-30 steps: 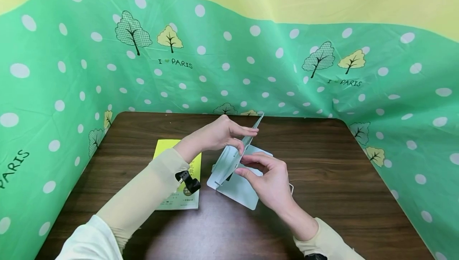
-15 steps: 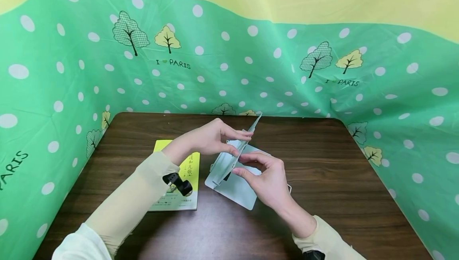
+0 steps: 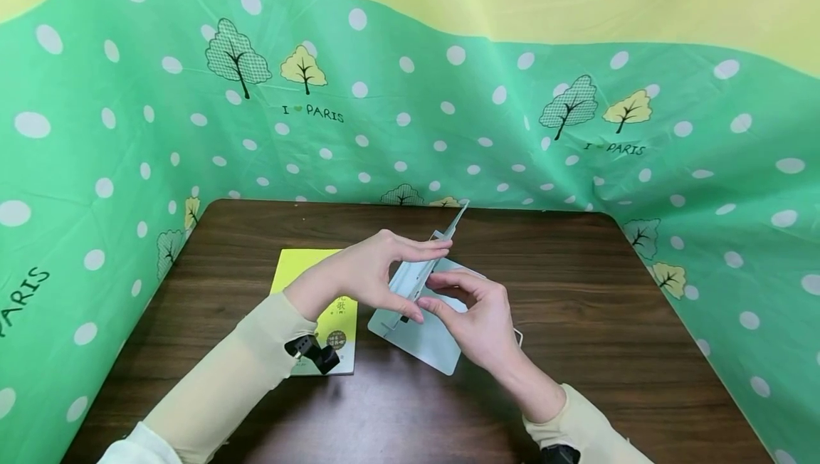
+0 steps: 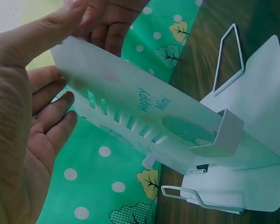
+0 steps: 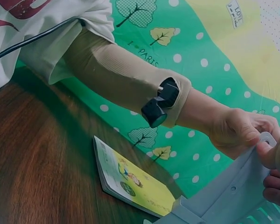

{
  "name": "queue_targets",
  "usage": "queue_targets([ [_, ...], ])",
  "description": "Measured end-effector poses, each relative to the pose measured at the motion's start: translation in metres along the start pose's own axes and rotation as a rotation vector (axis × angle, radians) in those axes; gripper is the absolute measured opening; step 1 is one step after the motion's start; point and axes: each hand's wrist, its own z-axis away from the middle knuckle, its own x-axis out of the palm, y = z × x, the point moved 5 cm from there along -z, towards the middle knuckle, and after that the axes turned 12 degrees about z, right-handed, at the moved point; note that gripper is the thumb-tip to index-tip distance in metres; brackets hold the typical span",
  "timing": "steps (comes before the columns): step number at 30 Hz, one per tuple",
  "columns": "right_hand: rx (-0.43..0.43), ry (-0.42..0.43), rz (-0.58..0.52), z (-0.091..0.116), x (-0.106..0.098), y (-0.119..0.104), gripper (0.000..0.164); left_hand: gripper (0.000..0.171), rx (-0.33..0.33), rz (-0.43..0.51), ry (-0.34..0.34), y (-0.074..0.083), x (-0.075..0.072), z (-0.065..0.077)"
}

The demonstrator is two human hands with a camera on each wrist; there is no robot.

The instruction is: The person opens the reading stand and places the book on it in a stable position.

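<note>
A pale blue metal book stand (image 3: 423, 336) stands on the table, its panel (image 4: 130, 98) tilted up from a flat base (image 4: 261, 88). "Happy Mini" lettering and a row of slots mark the panel. My left hand (image 3: 371, 265) reaches over from the left, thumb spread low, long fingers fairly straight along the panel's side. In the left wrist view its fingers (image 4: 51, 107) lie loosely at the panel's edge. My right hand (image 3: 483, 322) pinches the panel from the right with thumb and bent forefinger; in the right wrist view its thumb is at a corner with a hole.
Left of the stand, partly under my left forearm, lies a yellow book (image 3: 339, 350). Wire loops (image 4: 228, 60) stick out from the base. A green, dotted cloth (image 3: 384, 122) hangs behind the brown table (image 3: 608, 322) and along both sides.
My left hand has shifted slightly left and toward me, and its thumb has spread down away from the fingers. My right hand keeps its hold; the stand stays about in place.
</note>
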Motion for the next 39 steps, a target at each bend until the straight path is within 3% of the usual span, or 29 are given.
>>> queue_targets([
  [11,-0.026,-0.035,-0.001,0.005,-0.008,0.007,0.032,0.088,-0.016,-0.034,-0.002,-0.003,-0.001,0.002],
  [24,0.054,-0.083,0.112,0.019,-0.020,0.025,0.037,0.083,0.015,-0.048,-0.002,-0.003,-0.007,0.005],
  [35,0.122,-0.100,0.103,0.033,-0.034,0.044,0.038,0.080,0.018,0.008,-0.008,-0.013,-0.016,0.007],
  [39,0.126,-0.110,0.158,0.037,-0.040,0.050,0.039,0.080,0.021,0.050,-0.010,-0.017,-0.018,0.007],
])
